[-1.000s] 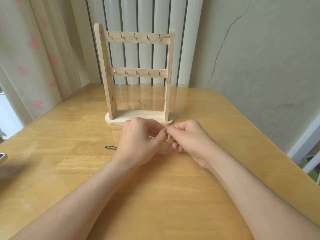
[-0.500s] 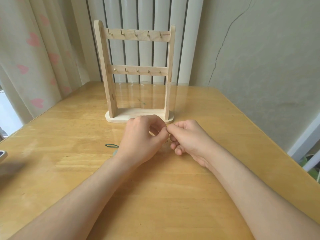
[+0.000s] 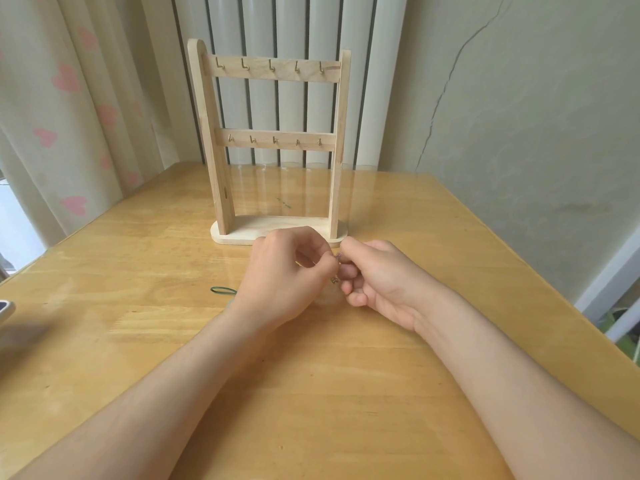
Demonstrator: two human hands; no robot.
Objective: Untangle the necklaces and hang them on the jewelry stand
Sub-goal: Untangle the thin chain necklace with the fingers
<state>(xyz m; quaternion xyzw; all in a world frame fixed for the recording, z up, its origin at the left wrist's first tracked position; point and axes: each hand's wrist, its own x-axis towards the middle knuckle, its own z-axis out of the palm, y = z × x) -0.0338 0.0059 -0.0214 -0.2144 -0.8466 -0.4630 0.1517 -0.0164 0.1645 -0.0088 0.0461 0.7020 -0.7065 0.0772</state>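
Note:
A wooden jewelry stand (image 3: pixel 273 140) with two rails of small brass hooks stands upright at the back of the table; none of its hooks carries anything. Just in front of its base my left hand (image 3: pixel 284 271) and my right hand (image 3: pixel 377 275) meet fingertip to fingertip, both pinching a thin necklace (image 3: pixel 336 268) of which only a small metal clasp and a tiny bead show between the fingers. A dark green cord loop (image 3: pixel 223 290) lies on the table, running under my left wrist.
The wooden table (image 3: pixel 311 393) runs to a wall on the right and a radiator and curtain behind. A dark-edged object (image 3: pixel 5 308) pokes in at the left table edge.
Both hands have stayed together in front of the stand, fingers shifting slightly on the necklace; a small clasp now hangs visible between them. The camera view tilted a little.

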